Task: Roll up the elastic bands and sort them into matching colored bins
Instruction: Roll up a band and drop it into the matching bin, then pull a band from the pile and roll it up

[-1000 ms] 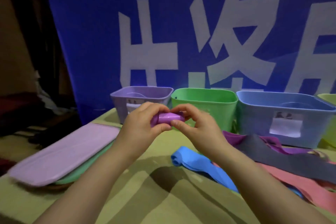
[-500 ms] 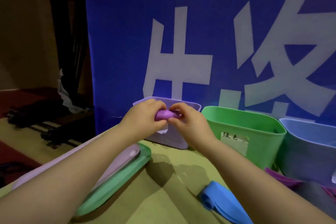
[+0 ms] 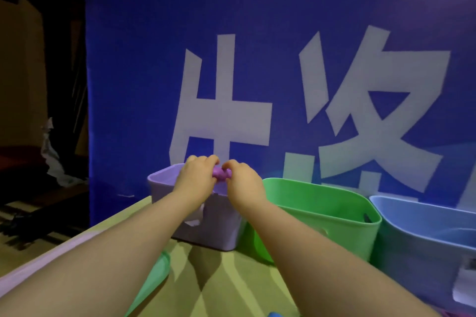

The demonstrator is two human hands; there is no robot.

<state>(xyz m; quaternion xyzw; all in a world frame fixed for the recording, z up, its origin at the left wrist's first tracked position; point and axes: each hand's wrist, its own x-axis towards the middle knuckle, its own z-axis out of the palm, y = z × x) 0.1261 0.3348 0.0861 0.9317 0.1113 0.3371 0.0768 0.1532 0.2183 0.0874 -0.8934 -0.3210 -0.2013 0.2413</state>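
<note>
Step in hand, judged: drop-off. Rolled purple band [image 3: 219, 174], frame centre, pinched at its 2 ends by left grip [image 3: 197, 178] and right grip [image 3: 242, 180], above purple bin [image 3: 164, 184]. Next: lower, release both together, keeping clear of green bin [image 3: 322, 212] alongside.

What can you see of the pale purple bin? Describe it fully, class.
The purple bin is pale lilac, plastic by its look, rectangular with rounded corners, open-topped. It stands upright on the yellow-green table, leftmost in the row, close beside the green bin. A forearm partly hides a white label on its front. The left hand and right hand hold a rolled purple band above its opening.
</note>
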